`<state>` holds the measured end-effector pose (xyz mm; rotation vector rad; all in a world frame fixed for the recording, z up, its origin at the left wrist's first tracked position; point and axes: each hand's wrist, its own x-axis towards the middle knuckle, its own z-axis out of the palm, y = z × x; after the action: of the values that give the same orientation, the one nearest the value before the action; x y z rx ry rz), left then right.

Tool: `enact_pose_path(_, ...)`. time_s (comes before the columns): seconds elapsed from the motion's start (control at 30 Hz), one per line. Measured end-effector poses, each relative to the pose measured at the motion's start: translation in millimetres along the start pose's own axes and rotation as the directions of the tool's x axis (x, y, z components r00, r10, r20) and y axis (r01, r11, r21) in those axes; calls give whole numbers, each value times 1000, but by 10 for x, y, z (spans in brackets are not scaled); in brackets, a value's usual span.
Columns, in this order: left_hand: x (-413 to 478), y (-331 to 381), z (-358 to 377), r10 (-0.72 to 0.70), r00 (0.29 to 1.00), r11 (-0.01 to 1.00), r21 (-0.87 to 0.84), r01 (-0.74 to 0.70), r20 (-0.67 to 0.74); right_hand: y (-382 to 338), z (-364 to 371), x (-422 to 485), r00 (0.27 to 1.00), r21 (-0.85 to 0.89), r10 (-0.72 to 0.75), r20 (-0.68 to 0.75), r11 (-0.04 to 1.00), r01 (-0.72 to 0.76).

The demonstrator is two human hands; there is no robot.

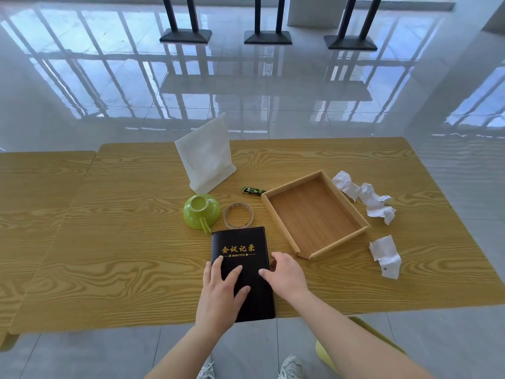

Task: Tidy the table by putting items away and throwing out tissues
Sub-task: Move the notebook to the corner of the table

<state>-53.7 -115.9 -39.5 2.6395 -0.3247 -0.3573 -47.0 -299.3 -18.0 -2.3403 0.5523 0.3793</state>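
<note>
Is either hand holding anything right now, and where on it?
The left hand lies flat on the black notebook, holding nothing. The right hand is at its right edge, thumb on the cover; whether it grips cannot be told.

My left hand (221,291) and my right hand (284,274), both bare, my forearms (355,335) uncovered down to the lower edge of view, my sneakers (291,367), pale grey and white, mesh uppers, white laces

"会议记录" ("MINUTES" beneath) on notebook (257,299).
</note>
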Motion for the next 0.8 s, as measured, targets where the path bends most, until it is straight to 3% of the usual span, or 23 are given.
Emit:
enact_pose_path(0.17,-3,28,-14,-39,999,999,-32,40,17,-35,41,-1,999,28,51,3,998,-51)
enact_pose_path(0.37,23,61,-55,-73,997,991,-110,69,-27,-14,103,-46,990,212,138,12,967,-138)
enact_pose_path(0.6,-113,49,-74,-82,993,977,-202,65,-80,30,48,-132,989,464,136,50,874,-144)
enact_pose_path(0.8,-119,65,-194,-113,979,930,-364,44,-168,9,-167,-211,999,597,54,0,801,-43)
